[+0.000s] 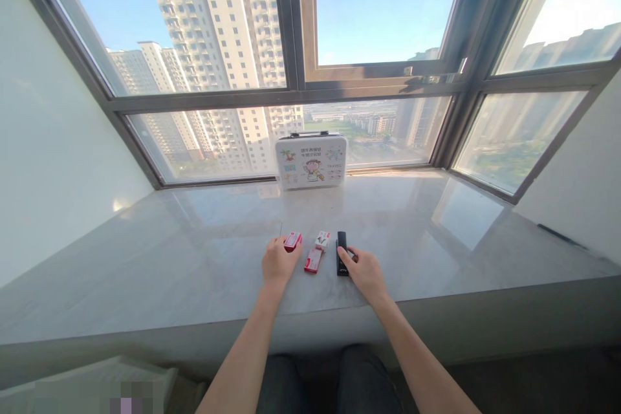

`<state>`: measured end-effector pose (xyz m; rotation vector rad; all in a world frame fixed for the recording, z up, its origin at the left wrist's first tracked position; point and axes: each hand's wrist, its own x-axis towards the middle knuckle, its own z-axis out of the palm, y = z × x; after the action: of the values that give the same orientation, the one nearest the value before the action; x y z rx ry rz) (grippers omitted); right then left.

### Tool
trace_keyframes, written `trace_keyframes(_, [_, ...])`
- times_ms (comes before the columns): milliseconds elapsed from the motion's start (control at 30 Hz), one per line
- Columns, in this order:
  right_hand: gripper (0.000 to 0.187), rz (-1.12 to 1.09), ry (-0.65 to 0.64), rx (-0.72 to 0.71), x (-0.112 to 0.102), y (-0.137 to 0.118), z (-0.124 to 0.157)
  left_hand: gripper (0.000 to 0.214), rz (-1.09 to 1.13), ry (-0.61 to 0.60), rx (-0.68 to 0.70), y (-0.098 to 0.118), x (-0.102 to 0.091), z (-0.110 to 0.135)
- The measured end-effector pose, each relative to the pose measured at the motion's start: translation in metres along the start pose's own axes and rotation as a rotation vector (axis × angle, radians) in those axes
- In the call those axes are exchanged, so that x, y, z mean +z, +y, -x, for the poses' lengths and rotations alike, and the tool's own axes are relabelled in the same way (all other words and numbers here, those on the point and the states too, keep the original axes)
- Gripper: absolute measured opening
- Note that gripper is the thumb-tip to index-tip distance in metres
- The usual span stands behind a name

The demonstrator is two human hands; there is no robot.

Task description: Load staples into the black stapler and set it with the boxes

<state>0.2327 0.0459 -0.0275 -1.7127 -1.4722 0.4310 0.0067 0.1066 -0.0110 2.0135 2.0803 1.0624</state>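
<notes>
My left hand [280, 262] is closed around a small red-and-pink box [292, 241] just above or on the marble sill. The fingers of my right hand [363, 272] grip the side of a long black stapler [342, 252], which lies lengthwise, pointing away from me. Between my hands is a small white-and-red box [322, 239] with dark marks on its top. A second red-and-white box [313, 260] lies nearer to me, its far end touching or overlapping the first. What is inside the boxes cannot be seen.
A white carrying case [311, 162] with cartoon pictures and a dark handle stands upright against the window. The grey marble sill [194, 259] ends in a front edge close to my forearms. A thin dark strip [563, 237] lies by the right wall.
</notes>
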Motion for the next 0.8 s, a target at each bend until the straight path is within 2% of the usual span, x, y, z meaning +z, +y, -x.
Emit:
trace_keyframes(67, [0.064,-0.007,0.001,-0.001,0.0,0.0,0.0,0.031,0.005,0.041,0.013,-0.007,-0.002,0.002])
trace_keyframes(167, [0.065,-0.028,0.005,-0.013,-0.001,0.0,0.001,0.033,-0.01,0.091,0.029,-0.024,-0.009,0.019])
trace_keyframes(267, [0.063,-0.029,0.013,-0.018,-0.001,-0.001,0.001,0.032,-0.12,0.079,0.029,-0.042,-0.02,0.038])
trace_keyframes(333, [0.062,-0.02,0.02,-0.015,-0.001,-0.002,0.001,0.037,-0.21,0.077,0.01,-0.046,-0.028,0.048])
trace_keyframes(400, [0.061,-0.022,0.028,-0.012,-0.001,-0.003,0.002,0.043,-0.247,0.084,0.031,-0.038,-0.033,0.055])
trace_keyframes(467, [0.061,-0.033,0.034,-0.006,0.0,-0.004,0.003,0.042,-0.207,0.066,0.137,-0.018,-0.033,0.06])
trace_keyframes(533, [0.06,-0.041,0.026,0.001,0.001,-0.005,0.004,0.038,-0.128,0.01,0.288,0.007,-0.027,0.062])
trace_keyframes(600, [0.058,-0.037,0.018,0.0,0.002,-0.006,0.005,0.035,-0.078,-0.048,0.383,0.03,-0.017,0.061])
trace_keyframes(700, [0.055,-0.013,0.016,0.01,-0.002,-0.004,0.008,0.039,-0.063,-0.075,0.37,0.046,0.0,0.052])
trace_keyframes(800, [0.056,0.06,0.011,0.03,-0.016,0.002,0.007,0.044,-0.07,-0.057,0.256,0.041,0.009,0.046])
